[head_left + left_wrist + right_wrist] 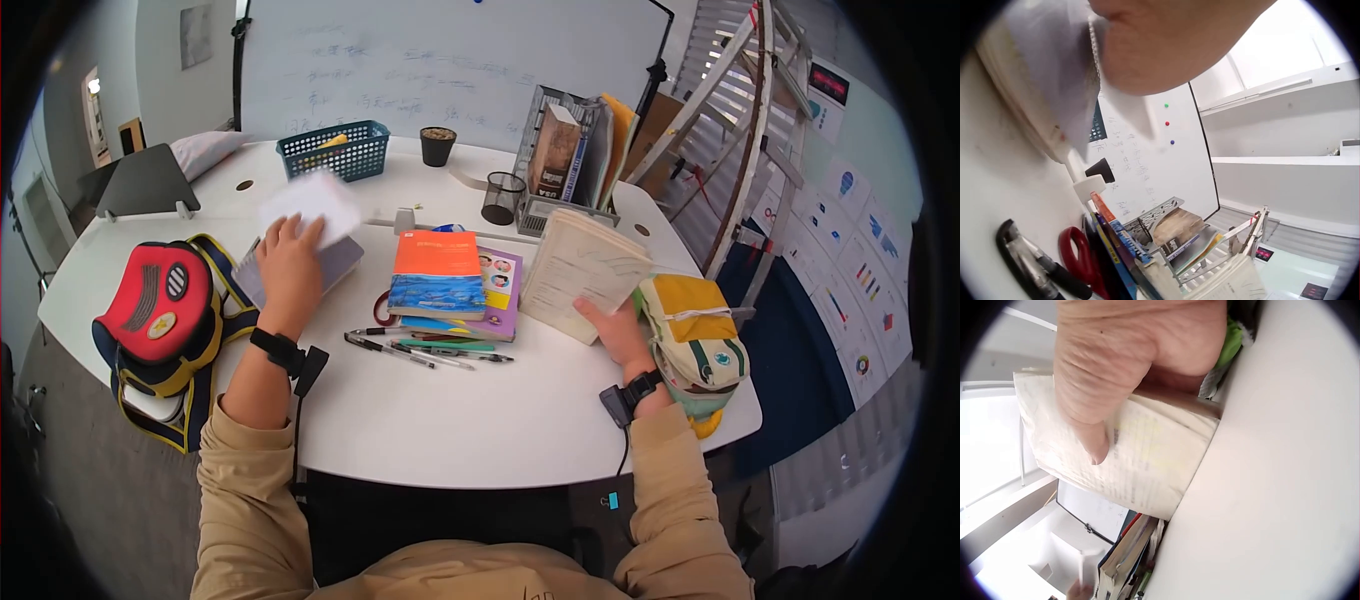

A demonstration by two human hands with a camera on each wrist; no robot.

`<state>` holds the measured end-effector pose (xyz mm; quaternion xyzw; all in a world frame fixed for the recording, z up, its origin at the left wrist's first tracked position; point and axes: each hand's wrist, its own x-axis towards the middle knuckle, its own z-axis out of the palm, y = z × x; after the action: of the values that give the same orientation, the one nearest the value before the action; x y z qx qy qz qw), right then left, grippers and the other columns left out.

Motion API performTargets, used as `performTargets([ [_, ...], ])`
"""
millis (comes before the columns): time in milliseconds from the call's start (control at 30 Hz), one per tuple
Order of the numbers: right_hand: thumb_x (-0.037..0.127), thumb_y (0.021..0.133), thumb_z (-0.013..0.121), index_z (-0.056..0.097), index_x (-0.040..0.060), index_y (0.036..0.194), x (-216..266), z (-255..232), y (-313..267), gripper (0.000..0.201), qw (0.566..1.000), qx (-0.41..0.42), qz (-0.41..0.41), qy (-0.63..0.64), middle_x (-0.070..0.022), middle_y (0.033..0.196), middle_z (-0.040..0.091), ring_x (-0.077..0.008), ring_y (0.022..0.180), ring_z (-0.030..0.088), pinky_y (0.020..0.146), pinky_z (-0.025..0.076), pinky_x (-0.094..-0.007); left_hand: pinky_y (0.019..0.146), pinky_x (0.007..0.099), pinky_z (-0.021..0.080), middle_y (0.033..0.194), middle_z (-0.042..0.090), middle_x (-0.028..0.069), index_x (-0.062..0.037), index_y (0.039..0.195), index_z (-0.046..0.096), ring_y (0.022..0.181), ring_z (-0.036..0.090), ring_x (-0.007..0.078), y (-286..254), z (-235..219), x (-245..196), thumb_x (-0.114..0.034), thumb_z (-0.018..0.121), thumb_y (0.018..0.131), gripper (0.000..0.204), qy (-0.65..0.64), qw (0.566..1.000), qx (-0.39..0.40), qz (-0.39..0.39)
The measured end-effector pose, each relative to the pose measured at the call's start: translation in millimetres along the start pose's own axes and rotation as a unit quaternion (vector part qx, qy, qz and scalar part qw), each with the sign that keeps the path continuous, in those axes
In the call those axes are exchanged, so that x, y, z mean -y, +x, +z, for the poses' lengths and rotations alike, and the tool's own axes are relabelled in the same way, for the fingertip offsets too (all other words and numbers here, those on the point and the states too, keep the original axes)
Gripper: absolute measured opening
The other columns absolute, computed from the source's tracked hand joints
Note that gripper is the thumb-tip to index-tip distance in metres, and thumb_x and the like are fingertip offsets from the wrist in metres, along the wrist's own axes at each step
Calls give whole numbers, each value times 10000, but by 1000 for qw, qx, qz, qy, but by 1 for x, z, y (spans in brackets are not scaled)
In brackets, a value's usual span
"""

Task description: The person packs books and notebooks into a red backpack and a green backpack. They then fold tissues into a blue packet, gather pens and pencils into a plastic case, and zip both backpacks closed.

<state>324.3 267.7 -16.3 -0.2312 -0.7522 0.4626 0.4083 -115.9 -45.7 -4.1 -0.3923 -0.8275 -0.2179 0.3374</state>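
My left hand [290, 265] pinches white paper [318, 203], blurred, above a spiral notebook [345, 262] with a greyish-purple cover. In the left wrist view, the notebook's wire binding [1094, 53] shows beside the hand. My right hand [622, 335] grips a worn, cream-coloured book [580, 270], which stands tilted at the table's right side. Its thumb lies across the printed face in the right wrist view, with the other fingers hidden behind. Between the hands, an orange-and-blue book [435, 275] lies on a purple book [507, 290].
Several pens [430, 352] and red-handled scissors [382, 308] lie before the stacked books. A red backpack [160, 300] sits left, a yellow-and-cream bag [700, 330] right. Behind are a teal basket [335, 150], a potted plant [437, 147], a mesh pen cup [502, 198] and a file rack [560, 150].
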Motion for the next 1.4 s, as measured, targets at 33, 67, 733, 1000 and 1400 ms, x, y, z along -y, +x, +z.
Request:
performTargets([
  [33, 155, 1011, 920, 722, -41, 1448, 1, 0, 0, 518, 1000, -3, 2, 3, -126, 1404, 803, -220, 1286, 741, 1126, 573, -367, 1241, 679, 423, 1616, 641, 218, -160, 1546, 722, 1567, 523, 439, -8, 4, 3, -77, 747, 974, 579, 18, 996, 83, -2],
  [67, 159, 1013, 918, 726, -40, 1443, 2, 0, -1, 512, 1000, -6, 3, -7, -126, 1400, 806, -220, 1283, 743, 1122, 575, -368, 1245, 716, 407, 1624, 629, 226, -119, 1557, 697, 1576, 514, 445, -10, 15, 6, -134, 776, 983, 580, 3, 988, 141, -54],
  [733, 204, 1022, 919, 735, -20, 1455, -3, -4, 3, 522, 1000, 7, 13, -19, -136, 1396, 814, -233, 1277, 751, 1110, 578, -380, 1134, 507, 575, 1367, 819, 195, -3, 1577, 632, 1315, 768, 384, 12, -18, 42, -419, 1053, 769, 1001, -16, 934, 285, -215],
  [1000, 143, 1031, 899, 681, -31, 1492, 5, -4, 2, 539, 999, 17, 31, -18, -122, 1445, 774, -216, 1315, 708, 1149, 549, -364, 987, 453, 644, 1198, 835, 217, -130, 1663, 598, 1133, 822, 361, 11, -10, 50, -128, 932, 875, 856, -131, 953, 237, -139],
  [1400, 190, 1027, 914, 705, -37, 1471, -2, -2, 4, 541, 1000, 0, 10, -3, -134, 1429, 791, -222, 1305, 725, 1141, 560, -372, 1120, 383, 624, 1434, 780, 198, 38, 1599, 616, 1230, 803, 270, 32, -87, 82, -238, 683, 1158, 524, -680, 630, 276, -254],
])
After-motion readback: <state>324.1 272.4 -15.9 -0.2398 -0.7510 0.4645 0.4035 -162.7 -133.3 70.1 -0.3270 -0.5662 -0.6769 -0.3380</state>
